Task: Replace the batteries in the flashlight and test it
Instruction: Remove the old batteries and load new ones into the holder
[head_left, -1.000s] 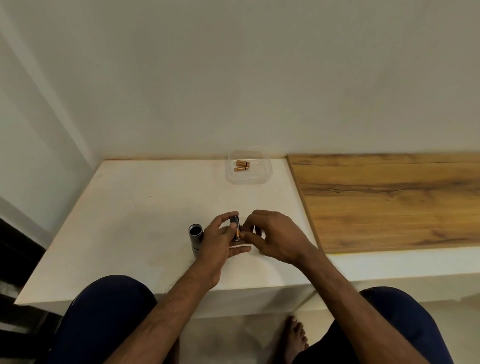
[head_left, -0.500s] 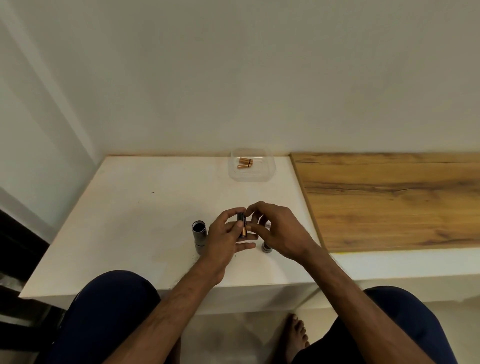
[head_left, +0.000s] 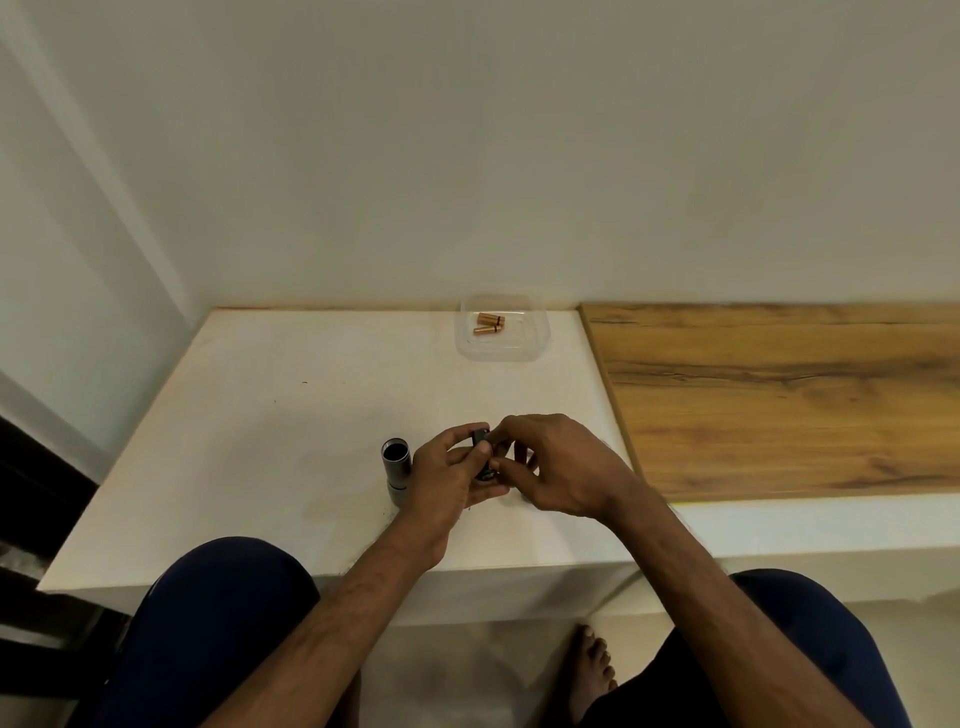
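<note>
Dark boxy battery holder (head_left: 481, 437) pinched by left hand (head_left: 445, 480) and right hand (head_left: 563, 467), beside smooth grey flashlight cylinder (head_left: 396, 461).

Dark item (head_left: 479, 435) mostly hidden btwn left hand (head_left: 441, 480) & right hand (head_left: 563, 467).

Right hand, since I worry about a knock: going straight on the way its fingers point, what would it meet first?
The small dark part that both hands hold: the right hand points left at it. Behind it lie the left hand, then probably the upright flashlight tube; depth is unclear.
</note>
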